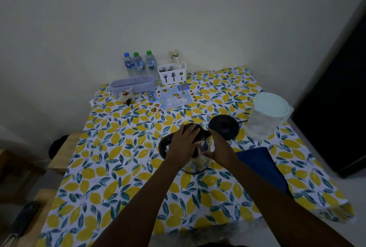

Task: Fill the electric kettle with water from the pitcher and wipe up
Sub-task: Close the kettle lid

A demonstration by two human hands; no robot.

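Mid-table, the left hand [184, 141] grasps the kettle [195, 164] top; the right hand [218, 150] grips its side; the pitcher [267, 116] stands at the right edge.

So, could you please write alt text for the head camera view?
Both hands, left hand and right hand, rest on a glass electric kettle on a lemon-print tablecloth. Its black base, a lidded pitcher and a blue cloth lie to the right.
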